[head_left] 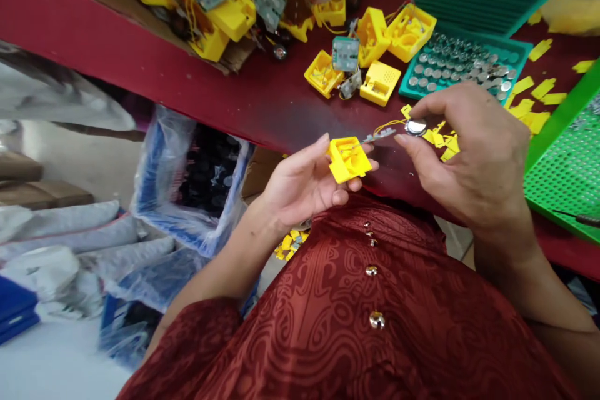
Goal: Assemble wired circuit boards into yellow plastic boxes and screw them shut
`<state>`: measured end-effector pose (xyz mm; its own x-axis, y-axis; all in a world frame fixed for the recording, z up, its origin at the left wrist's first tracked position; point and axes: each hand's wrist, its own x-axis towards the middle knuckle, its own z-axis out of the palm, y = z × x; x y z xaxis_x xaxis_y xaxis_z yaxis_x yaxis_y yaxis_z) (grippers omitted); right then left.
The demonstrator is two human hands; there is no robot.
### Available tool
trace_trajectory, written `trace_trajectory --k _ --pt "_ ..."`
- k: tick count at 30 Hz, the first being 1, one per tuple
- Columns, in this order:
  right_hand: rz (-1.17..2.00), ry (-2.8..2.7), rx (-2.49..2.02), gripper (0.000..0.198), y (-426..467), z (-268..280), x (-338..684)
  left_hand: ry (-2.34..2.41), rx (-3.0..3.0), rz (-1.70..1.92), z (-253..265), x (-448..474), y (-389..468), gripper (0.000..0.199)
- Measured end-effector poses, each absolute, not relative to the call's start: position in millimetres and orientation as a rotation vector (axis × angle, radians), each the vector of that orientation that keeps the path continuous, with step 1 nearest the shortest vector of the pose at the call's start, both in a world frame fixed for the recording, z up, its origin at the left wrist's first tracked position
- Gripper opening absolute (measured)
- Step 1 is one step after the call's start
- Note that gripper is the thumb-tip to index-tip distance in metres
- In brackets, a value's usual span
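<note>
My left hand (312,184) holds a small yellow plastic housing (349,159), its hollow side facing up, between thumb and fingers. Thin yellow wires and a narrow circuit board (380,134) stretch from the housing toward the right. Between thumb and forefinger, my right hand (473,150) pinches a round silver speaker (415,127), which the wires appear to reach. Just behind the hands, several yellow housings (380,82) lie on the dark red table (290,106), one with a circuit board (345,54) on it.
A green tray (407,89) of coin cells stands at the back right, beside scattered yellow covers (532,115). A bright green basket (557,181) is at the right edge. Back left, a cardboard box (234,59) holds piled yellow housings. A plastic-lined blue crate (145,194) stands below left.
</note>
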<state>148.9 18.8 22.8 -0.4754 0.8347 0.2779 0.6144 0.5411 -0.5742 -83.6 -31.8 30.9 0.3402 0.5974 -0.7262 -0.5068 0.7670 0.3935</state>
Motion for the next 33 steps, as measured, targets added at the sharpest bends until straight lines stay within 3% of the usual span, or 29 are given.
trace_trajectory --k 5,10,17,24,33 --pt "0.403 -2.276 -1.183 0.013 -1 -10 152 1.140 0.357 0.740 16 -77 -35 0.067" --pt "0.396 -2.314 -1.248 0.032 -22 -36 157 1.256 0.563 0.750 6 -74 -40 0.079" --pt "0.491 -2.230 -1.259 0.017 -24 -25 167 1.282 0.554 0.793 3 -69 -39 0.060" --pt "0.394 -2.229 -1.280 0.018 -25 -36 163 1.259 0.486 0.818 11 -62 -41 0.057" --pt "0.849 -1.882 -1.272 0.010 -30 0 151 1.225 0.294 0.797 16 -48 -41 0.045"
